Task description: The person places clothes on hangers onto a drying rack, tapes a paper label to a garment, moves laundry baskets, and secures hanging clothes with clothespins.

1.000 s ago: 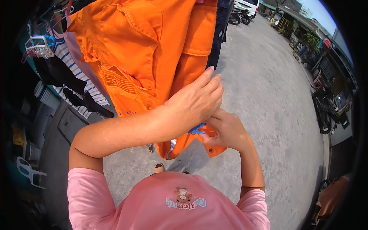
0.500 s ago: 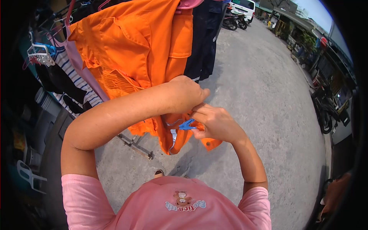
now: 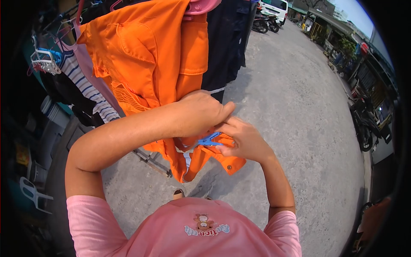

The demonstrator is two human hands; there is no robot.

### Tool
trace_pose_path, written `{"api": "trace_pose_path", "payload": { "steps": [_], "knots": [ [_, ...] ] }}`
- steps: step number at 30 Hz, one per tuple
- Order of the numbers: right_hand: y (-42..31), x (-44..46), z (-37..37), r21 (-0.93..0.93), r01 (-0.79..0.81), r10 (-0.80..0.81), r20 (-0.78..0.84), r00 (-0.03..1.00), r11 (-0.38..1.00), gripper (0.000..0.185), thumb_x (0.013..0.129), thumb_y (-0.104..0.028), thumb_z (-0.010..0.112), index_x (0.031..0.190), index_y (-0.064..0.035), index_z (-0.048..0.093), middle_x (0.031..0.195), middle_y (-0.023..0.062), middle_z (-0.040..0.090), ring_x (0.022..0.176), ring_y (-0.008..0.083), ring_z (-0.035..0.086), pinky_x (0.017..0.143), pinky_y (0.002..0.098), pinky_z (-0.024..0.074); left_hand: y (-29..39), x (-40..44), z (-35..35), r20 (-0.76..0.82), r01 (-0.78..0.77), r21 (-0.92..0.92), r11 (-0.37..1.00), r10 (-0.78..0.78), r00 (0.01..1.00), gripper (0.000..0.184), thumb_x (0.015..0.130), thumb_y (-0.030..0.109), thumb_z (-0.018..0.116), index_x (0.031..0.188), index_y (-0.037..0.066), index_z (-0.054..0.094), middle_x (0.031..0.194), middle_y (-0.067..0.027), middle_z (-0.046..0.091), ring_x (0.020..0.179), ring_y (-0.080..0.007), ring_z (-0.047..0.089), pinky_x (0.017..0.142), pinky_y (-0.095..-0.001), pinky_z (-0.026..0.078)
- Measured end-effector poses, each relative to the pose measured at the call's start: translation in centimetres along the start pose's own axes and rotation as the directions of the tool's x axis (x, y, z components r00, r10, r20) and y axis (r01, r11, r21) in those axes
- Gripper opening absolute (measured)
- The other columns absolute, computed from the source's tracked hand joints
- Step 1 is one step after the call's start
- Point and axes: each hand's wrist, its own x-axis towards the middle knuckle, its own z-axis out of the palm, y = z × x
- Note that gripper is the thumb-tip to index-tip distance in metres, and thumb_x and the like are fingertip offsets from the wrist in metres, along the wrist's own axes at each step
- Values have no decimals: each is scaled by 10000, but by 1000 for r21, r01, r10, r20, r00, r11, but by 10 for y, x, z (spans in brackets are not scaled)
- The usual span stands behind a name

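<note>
A bright orange coverall [image 3: 141, 55], with pockets and a gathered elastic band, hangs in front of me from a pink hanger [image 3: 202, 6]. My left hand [image 3: 203, 112] reaches across it, fingers curled closed at its right edge; the fingertips are mostly hidden, but the cloth appears gripped there. Just below and to the right, my right hand [image 3: 244, 139] pinches a blue clothespin [image 3: 209, 139] between thumb and fingers. The clothespin lies against the orange cloth, though I cannot tell whether its jaws clamp it. A loose orange flap with a metal snap dangles beneath.
Dark navy clothing [image 3: 222, 51] hangs behind the coverall. To the left are a striped garment [image 3: 87, 81], a white clip hanger [image 3: 45, 62] and a white plastic chair [image 3: 35, 195]. The rack's metal foot [image 3: 154, 165] stands on the concrete. Motorcycles [image 3: 364, 122] line the right side.
The coverall has shifted slightly left and its lower edge hangs lower. Both hands stay close together, and the blue clothespin now overlaps the orange cloth more.
</note>
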Motion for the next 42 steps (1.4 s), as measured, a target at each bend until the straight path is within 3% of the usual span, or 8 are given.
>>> {"api": "trace_pose_path", "payload": {
  "steps": [4,22,27,29,33,35,39,42],
  "knots": [
    [4,-11,-20,65,-234,235,-11,972,970,200,664,-173,643,800,-50,562,735,48,533,691,206,525,591,300,440,-1,-5,-1,-15,-6,60,998,7,1000,157,721,70,530,841,38,434,488,-90,498,476,-263,523,560,-349,409],
    [11,0,4,137,-208,222,-98,970,968,219,717,-174,603,896,-53,564,781,68,537,687,220,510,611,315,422,-7,-1,3,-82,-105,77,991,111,990,153,690,78,531,777,56,407,493,-74,497,493,-259,527,546,-325,396],
    [10,-11,-7,58,-311,316,-114,942,949,267,723,-158,601,965,-54,555,780,33,518,639,163,465,573,268,393,17,4,13,-161,-32,423,906,110,981,174,684,148,562,787,73,442,674,-7,503,757,-160,534,740,-313,399],
    [3,-11,-7,109,-415,428,-301,852,903,288,731,-124,593,1005,-48,546,780,20,505,630,128,436,566,236,368,39,1,17,-443,65,469,881,171,880,157,699,191,558,790,90,480,794,-8,461,895,-139,483,945,-330,326],
    [0,-43,10,347,-288,449,-610,654,892,191,747,-55,550,933,-13,545,768,36,505,652,103,433,576,213,348,57,-41,26,-768,43,278,960,196,610,125,695,88,545,806,102,490,850,-14,508,854,-146,526,816,-296,424],
    [-8,-44,18,390,-229,440,-628,642,892,153,745,-43,547,894,-9,547,749,43,507,646,103,440,567,212,351,51,-78,43,-872,109,-19,994,-70,484,171,685,14,553,826,83,487,884,-43,524,814,-167,544,736,-271,441],
    [-41,-25,42,306,-68,142,-226,964,950,175,653,30,599,815,-31,570,760,90,561,614,153,498,468,231,371,13,-129,137,-635,104,-760,642,-767,95,132,785,-4,487,892,69,462,917,-60,525,823,-139,530,686,-230,413],
    [-42,-12,74,331,43,-7,-111,994,943,204,643,-11,638,836,-44,582,784,70,565,682,198,547,552,271,431,-10,-160,198,-397,-133,-904,407,-913,-99,123,819,30,451,935,69,449,933,-34,521,841,-109,514,683,-213,398]
  ]
}}
